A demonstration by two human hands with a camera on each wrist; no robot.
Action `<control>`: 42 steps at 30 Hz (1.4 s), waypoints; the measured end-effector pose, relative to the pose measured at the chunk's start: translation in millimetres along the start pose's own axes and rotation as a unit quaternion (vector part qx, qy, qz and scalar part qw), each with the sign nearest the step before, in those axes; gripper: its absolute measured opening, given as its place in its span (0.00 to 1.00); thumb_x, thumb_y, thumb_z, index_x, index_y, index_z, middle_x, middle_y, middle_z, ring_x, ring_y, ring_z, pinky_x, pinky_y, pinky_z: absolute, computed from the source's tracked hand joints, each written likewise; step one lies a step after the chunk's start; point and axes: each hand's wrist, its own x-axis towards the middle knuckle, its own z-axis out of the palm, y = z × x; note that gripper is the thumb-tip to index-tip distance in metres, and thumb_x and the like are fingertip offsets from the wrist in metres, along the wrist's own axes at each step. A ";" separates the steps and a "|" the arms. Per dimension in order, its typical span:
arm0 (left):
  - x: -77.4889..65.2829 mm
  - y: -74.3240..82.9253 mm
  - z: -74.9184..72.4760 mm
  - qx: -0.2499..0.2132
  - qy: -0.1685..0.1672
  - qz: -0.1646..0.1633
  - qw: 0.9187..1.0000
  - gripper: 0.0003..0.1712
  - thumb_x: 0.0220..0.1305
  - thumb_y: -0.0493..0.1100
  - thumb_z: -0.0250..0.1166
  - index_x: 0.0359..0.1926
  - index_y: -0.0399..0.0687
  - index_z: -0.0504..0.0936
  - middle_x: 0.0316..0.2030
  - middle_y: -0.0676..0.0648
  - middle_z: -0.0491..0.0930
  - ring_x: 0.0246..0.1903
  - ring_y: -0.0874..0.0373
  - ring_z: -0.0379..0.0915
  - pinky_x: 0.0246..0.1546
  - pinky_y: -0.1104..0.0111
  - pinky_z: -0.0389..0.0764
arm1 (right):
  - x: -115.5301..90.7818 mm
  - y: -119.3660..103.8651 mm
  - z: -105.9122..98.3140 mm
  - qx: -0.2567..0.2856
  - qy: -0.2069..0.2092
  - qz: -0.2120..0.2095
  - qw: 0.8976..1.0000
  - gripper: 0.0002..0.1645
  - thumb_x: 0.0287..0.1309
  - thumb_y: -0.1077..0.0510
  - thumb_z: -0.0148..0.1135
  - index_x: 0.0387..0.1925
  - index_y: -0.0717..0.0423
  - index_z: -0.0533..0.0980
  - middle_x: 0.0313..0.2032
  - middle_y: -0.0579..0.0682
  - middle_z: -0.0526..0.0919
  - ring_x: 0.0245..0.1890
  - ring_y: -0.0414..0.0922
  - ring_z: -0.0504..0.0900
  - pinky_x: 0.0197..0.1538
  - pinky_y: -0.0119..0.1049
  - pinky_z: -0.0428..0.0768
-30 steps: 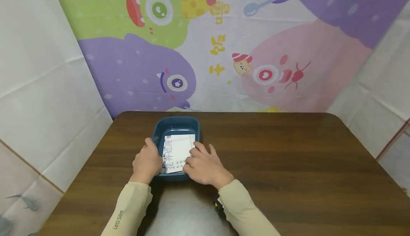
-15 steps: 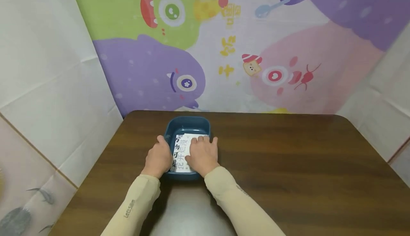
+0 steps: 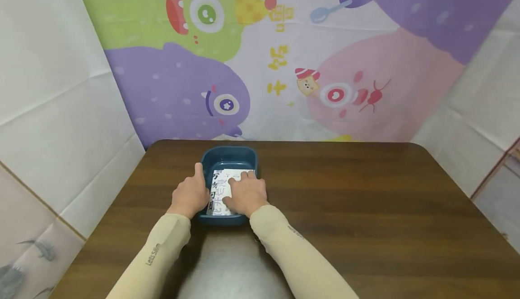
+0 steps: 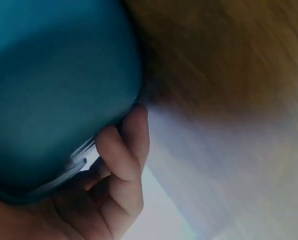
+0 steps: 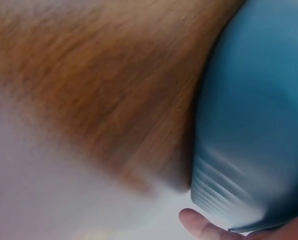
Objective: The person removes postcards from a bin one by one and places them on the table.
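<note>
A dark blue plastic bin (image 3: 229,154) stands on the table, with overlapping white printed cards (image 3: 219,195) in its near part. One card bears large black characters along the left; another lies over it with fainter purple characters. My left hand (image 3: 190,196) grips the bin's left side, thumb up along the rim; in the left wrist view its bent fingers (image 4: 120,155) curl at the rim. My right hand (image 3: 247,194) rests over the cards' right part, fingers extended and spread, hiding much of them. In the right wrist view only a fingertip (image 5: 191,220) shows below the bin wall (image 5: 249,125).
The brown wooden table (image 3: 345,209) extends far to the right of the bin. A grey shiny surface (image 3: 227,267) lies in front, between the forearms. A cartoon-printed cloth (image 3: 260,109) hangs behind the table, with pale walls at both sides.
My right hand has moved from the cards' right edge onto their face. More of the card with black characters now shows at the left. My left thumb points straighter along the rim.
</note>
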 end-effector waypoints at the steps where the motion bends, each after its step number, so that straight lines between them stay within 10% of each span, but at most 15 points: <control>1: 0.5 -0.6 0.0 -0.007 0.000 -0.014 1.000 0.38 0.59 0.39 0.61 0.64 0.39 0.50 0.25 0.35 0.79 0.18 0.43 0.74 0.18 0.50 0.76 | -0.3 -1.3 -0.5 -0.004 0.002 0.001 1.000 0.36 0.59 0.31 0.52 0.64 0.41 0.72 0.59 0.56 0.76 0.60 0.53 0.69 0.51 0.57 0.77; 10: -3.8 6.3 10.3 0.037 0.064 -0.009 0.997 0.43 0.58 0.42 0.65 0.66 0.32 0.52 0.32 0.27 0.75 0.13 0.43 0.70 0.16 0.48 0.79 | 1.2 -4.3 0.3 -0.092 0.037 -0.037 0.994 0.31 0.61 0.35 0.53 0.63 0.39 0.73 0.62 0.56 0.76 0.66 0.56 0.64 0.71 0.69 0.34; 17: -3.1 8.3 15.1 0.044 0.063 0.003 0.997 0.49 0.54 0.41 0.68 0.69 0.29 0.49 0.37 0.26 0.75 0.17 0.40 0.74 0.18 0.47 0.80 | 2.7 -2.6 3.0 -0.067 0.010 -0.120 0.990 0.29 0.66 0.38 0.48 0.65 0.40 0.71 0.67 0.57 0.70 0.69 0.58 0.63 0.62 0.51 0.75; 23: -1.2 2.2 11.8 0.024 0.039 -0.007 0.999 0.55 0.51 0.38 0.70 0.72 0.28 0.46 0.47 0.22 0.75 0.24 0.36 0.77 0.24 0.43 0.81 | 5.5 -9.1 0.1 -0.076 -0.069 -0.087 0.991 0.37 0.66 0.30 0.41 0.74 0.28 0.55 0.74 0.57 0.59 0.71 0.66 0.54 0.69 0.61 0.61; 32: 1.7 -4.8 6.8 -0.017 0.013 -0.036 0.999 0.53 0.53 0.37 0.66 0.73 0.36 0.43 0.50 0.23 0.75 0.36 0.30 0.77 0.34 0.37 0.79 | 5.0 -11.2 0.5 -0.015 0.029 -0.076 0.997 0.48 0.54 0.21 0.48 0.67 0.45 0.64 0.52 0.52 0.81 0.47 0.50 0.80 0.47 0.46 0.81; 42: 0.0 -0.8 8.3 -0.026 0.020 -0.038 0.999 0.50 0.53 0.36 0.64 0.73 0.37 0.46 0.48 0.25 0.77 0.37 0.29 0.78 0.35 0.37 0.79 | 3.6 -9.0 2.3 -0.071 0.028 -0.053 0.996 0.61 0.37 0.10 0.47 0.63 0.48 0.66 0.51 0.57 0.81 0.52 0.51 0.78 0.58 0.47 0.74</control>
